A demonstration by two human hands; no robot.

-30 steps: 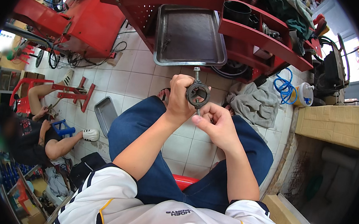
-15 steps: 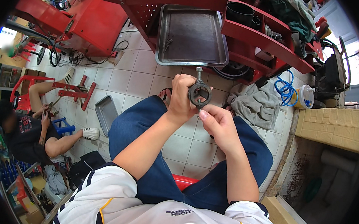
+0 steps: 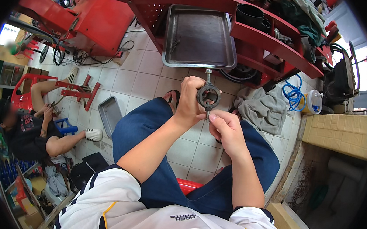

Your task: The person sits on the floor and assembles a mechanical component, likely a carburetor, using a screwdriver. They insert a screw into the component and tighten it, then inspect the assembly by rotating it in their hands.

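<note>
Between my knees I hold up a dark ring-shaped metal part (image 3: 200, 99), its round opening facing me. A bright bolt (image 3: 208, 76) with a hex head sticks up from its far side. My left hand (image 3: 188, 100) is closed round the ring's left side, its fingers partly hidden behind. At the ring's near side my right hand (image 3: 226, 128) pinches a thin bolt end (image 3: 207, 116) between thumb and forefinger. The right hand's other fingers are curled under.
Ahead, a metal tray (image 3: 199, 66) lies under a red tool cart (image 3: 282, 45). A grey cloth (image 3: 262, 111), blue hose (image 3: 293, 93) and white bucket (image 3: 314, 100) are at the right. Another person (image 3: 31, 133) sits at the left, beyond a smaller grey tray (image 3: 110, 111).
The ring has shifted slightly to the right and turned a little, so its opening shows more squarely. My right hand keeps its pinch at the near side; the left hand keeps its grip.
</note>
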